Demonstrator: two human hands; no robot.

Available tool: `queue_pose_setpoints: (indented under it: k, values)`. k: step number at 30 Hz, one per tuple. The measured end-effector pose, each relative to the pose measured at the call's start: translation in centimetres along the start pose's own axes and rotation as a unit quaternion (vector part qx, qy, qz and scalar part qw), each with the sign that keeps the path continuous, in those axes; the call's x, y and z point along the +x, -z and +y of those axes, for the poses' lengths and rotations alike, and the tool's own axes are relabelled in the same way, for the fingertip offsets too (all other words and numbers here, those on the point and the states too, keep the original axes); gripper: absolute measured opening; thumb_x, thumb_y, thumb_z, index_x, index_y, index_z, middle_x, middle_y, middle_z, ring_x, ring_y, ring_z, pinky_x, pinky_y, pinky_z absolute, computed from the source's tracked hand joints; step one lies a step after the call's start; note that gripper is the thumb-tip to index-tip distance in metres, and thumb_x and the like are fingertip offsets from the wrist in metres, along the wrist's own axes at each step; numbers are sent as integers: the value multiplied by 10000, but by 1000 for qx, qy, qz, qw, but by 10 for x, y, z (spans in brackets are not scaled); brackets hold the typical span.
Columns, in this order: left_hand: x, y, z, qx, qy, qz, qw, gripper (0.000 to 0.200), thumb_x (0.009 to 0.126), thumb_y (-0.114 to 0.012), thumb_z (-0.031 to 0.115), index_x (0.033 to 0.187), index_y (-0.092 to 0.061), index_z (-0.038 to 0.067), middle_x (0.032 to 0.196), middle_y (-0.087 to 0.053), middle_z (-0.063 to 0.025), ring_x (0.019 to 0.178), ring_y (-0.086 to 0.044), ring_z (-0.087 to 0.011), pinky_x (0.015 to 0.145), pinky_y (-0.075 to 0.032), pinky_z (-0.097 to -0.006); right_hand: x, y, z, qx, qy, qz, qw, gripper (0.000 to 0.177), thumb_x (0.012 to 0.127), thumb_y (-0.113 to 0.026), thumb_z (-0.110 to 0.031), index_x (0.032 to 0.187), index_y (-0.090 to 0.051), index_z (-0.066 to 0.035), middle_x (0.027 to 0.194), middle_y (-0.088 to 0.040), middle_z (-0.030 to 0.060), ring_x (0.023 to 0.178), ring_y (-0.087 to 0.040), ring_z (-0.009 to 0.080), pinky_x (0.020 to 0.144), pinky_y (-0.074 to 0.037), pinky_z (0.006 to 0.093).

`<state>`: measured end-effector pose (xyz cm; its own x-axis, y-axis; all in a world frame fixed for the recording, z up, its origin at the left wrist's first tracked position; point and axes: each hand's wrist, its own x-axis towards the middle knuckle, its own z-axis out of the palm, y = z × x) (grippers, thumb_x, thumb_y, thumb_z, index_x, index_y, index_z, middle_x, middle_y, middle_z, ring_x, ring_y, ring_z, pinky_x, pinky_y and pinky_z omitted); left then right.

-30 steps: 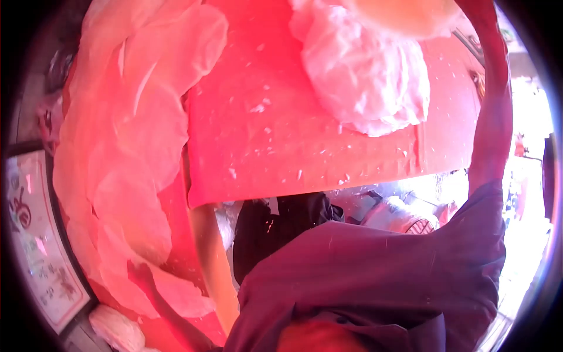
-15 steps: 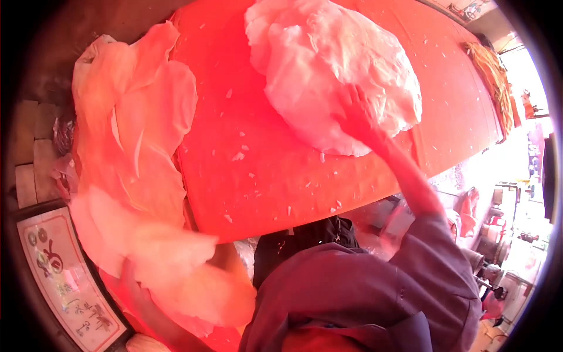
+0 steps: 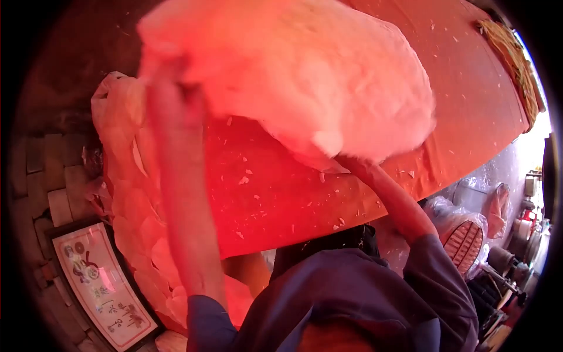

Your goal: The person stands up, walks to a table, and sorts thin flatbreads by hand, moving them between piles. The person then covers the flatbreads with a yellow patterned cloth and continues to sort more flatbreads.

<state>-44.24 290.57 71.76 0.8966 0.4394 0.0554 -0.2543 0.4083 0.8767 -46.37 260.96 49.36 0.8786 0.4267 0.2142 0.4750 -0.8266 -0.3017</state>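
Note:
A large, soft white sheet (image 3: 305, 64), thin and blurred by motion, spreads over the top of the red table. My left hand (image 3: 170, 73) is closed on its left edge, held up over the table's left side; the fingers are smeared. My right hand (image 3: 350, 161) reaches under the near edge of the sheet, so its fingers are hidden. The stack of similar white material seen earlier on the table is now covered. More pale sheets (image 3: 132, 193) hang in a pile along the table's left side, partly behind my left forearm.
The red table (image 3: 281, 205) carries scattered white scraps. A framed panel with writing (image 3: 105, 287) leans at lower left beside bricks. Yellow fibrous strands (image 3: 513, 67) lie on the far right edge. Plastic-wrapped items (image 3: 463, 229) stand at lower right.
My left hand has swung up from the side pile, carrying a white sheet across the table. My right hand, earlier spread on the white stack, is now lower and under the sheet's edge.

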Motion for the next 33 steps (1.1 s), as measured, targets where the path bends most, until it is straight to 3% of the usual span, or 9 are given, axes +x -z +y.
queue_pose_setpoints:
  k: [2,6,11,12,15,20,22,25,33]
  values:
    - [-13,-1,-65,-19,108,123,986,185,844,-648,16,1014,-618,81,911,-644,-37,804,-617,-127,604,-525,-251,0,-1,0,12,-5,-7,1000,463,812,-645,-213,1246,-533,-99,1276,-448,195,1215,-415,380,964,-361,508]
    - [-68,62,-192,-19,257,157,953,234,871,-647,20,1087,-585,83,1003,-639,-56,913,-644,-185,667,-578,-308,-1,4,6,35,-16,-31,999,370,793,-655,-197,1148,-598,-111,1150,-543,155,1109,-503,351,887,-410,477]
    - [-119,71,-196,-20,289,165,943,213,895,-666,74,1089,-580,65,1042,-649,-75,942,-665,-211,715,-591,-318,-17,30,3,89,-29,-84,992,261,771,-667,-177,1027,-678,-125,993,-660,104,977,-613,315,791,-472,438]
    - [-126,77,-193,-24,318,150,936,233,893,-679,92,1099,-577,57,1050,-652,-79,942,-670,-213,732,-590,-327,-30,41,-1,56,65,14,996,261,748,-686,-161,1006,-687,-119,968,-657,104,939,-621,319,732,-497,425]
    - [-142,107,-188,127,334,142,923,278,906,-660,118,1151,-542,60,989,-664,-120,823,-679,-217,631,-583,-328,-57,81,-17,190,163,-17,968,206,744,-736,-146,932,-694,-72,893,-665,128,796,-637,315,693,-518,439]
    - [-116,137,-144,421,66,196,884,291,930,-644,213,1160,-582,45,949,-679,-163,819,-689,-257,643,-573,-363,12,133,-17,54,127,-20,990,382,762,-757,-232,1098,-668,-73,1021,-637,129,948,-616,318,824,-502,454]
    - [-105,118,-104,712,28,113,693,401,929,-602,235,1238,-569,-18,1183,-625,-226,1092,-606,-382,924,-490,-445,69,128,-19,5,140,59,988,494,791,-748,-309,1204,-623,-68,1163,-603,191,1095,-563,380,917,-469,476]
    - [-89,201,-160,779,-77,22,622,473,941,-558,237,1319,-518,-45,1306,-536,-287,1212,-503,-453,1011,-419,-510,143,101,-21,-52,197,100,974,614,820,-700,-422,1319,-553,-96,1344,-503,239,1249,-446,442,1015,-379,547]
    - [-96,217,-180,720,-112,33,684,467,928,-545,161,1333,-498,-66,1403,-449,-296,1306,-422,-461,1078,-365,-516,228,-31,2,-89,203,20,975,656,826,-641,-527,1370,-531,-178,1435,-429,246,1340,-352,446,1034,-295,652]
